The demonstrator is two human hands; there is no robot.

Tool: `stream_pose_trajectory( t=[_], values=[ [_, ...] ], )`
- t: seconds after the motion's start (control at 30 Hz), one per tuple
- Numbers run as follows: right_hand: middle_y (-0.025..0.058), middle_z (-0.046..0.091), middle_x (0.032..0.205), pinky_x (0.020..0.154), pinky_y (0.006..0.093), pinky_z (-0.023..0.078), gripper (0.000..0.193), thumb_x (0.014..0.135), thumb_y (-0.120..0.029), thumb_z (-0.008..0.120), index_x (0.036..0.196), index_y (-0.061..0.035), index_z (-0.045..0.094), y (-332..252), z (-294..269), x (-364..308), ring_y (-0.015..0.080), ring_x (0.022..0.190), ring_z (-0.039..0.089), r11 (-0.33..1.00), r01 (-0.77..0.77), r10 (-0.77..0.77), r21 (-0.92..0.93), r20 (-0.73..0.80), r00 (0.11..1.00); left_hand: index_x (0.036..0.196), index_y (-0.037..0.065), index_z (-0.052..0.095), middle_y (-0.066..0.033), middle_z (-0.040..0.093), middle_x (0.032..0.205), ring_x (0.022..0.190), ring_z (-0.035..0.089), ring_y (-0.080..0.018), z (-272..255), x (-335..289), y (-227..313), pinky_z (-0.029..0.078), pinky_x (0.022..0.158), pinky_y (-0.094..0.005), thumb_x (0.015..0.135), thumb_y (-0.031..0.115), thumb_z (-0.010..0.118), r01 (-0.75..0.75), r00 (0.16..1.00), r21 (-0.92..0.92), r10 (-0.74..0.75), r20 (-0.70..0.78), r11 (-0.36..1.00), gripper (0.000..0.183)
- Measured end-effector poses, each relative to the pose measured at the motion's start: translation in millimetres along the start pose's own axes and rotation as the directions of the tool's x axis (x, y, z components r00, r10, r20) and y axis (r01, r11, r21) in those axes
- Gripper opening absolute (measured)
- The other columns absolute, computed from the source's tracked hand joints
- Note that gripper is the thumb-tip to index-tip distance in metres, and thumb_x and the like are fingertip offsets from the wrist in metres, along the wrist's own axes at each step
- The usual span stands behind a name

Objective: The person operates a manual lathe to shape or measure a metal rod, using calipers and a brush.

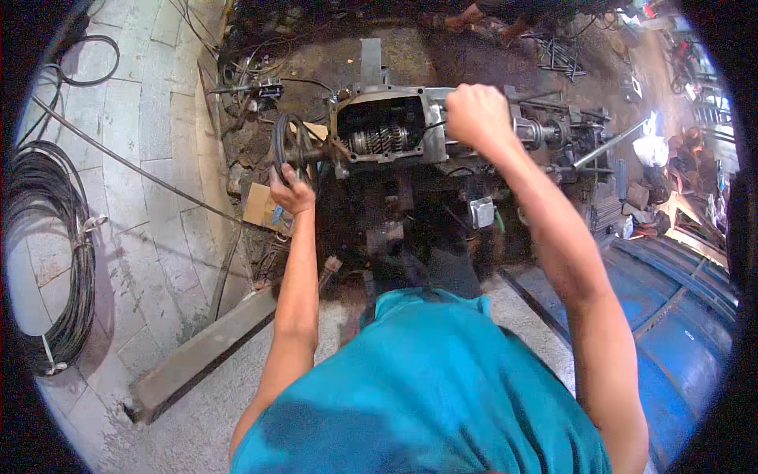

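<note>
An open grey metal gearbox housing (430, 150) lies across the middle, with toothed gears (383, 141) showing inside its opening. At its left end is a dark round wheel (282, 142), seen nearly edge-on. My left hand (292, 192) grips this wheel's lower rim with the fingers curled round it. My right hand (479, 117) is closed in a fist above the right part of the housing. A thin dark rod (435, 125) sticks out from that fist toward the opening; the rest of it is hidden in my hand.
A coil of black cable (75, 261) hangs on the pale tiled wall at left. A long metal beam (201, 355) lies at lower left. A blue metal drum (671, 316) stands at lower right. A piece of cardboard (259, 207) lies below the wheel. Another person's hand (466, 16) shows at the top.
</note>
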State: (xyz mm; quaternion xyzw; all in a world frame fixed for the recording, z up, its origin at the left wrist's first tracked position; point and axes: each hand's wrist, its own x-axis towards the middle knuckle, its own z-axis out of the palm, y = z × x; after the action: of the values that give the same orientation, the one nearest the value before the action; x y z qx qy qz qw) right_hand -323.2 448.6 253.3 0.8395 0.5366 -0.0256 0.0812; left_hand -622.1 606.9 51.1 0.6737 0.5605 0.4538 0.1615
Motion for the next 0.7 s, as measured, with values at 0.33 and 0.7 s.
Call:
stream_pose_trajectory(
  t=[0.33, 0.7],
  values=[
    [0.0166, 0.068, 0.074, 0.071, 0.0430, 0.056, 0.016, 0.066, -0.016, 0.064, 0.072, -0.0036, 0.071, 10, 1, -15, 0.0336, 0.075, 0.069, 0.996, -0.081, 0.080, 0.037, 0.036, 0.996, 0.112, -0.006, 0.062, -0.0314, 0.061, 0.111, 0.104, 0.058, -0.0424, -10, 54, 38, 0.045, 0.089, -0.0447, 0.087, 0.036, 0.057, 0.344, 0.792, 0.064, -0.326, 0.516, 0.937, 0.050],
    [0.0199, 0.067, 0.078, 0.072, 0.0437, 0.055, 0.016, 0.065, -0.013, 0.064, 0.074, -0.0011, 0.071, 7, -4, -3, 0.0371, 0.077, 0.068, 0.998, -0.009, 0.005, 0.062, 0.072, 0.997, 0.107, -0.001, 0.066, -0.0287, 0.066, 0.096, 0.095, 0.061, -0.0462, 26, 92, 59, 0.046, 0.084, -0.0520, 0.086, 0.043, 0.054, 0.076, 0.829, 0.531, -0.349, 0.437, 0.844, 0.050]
  ],
)
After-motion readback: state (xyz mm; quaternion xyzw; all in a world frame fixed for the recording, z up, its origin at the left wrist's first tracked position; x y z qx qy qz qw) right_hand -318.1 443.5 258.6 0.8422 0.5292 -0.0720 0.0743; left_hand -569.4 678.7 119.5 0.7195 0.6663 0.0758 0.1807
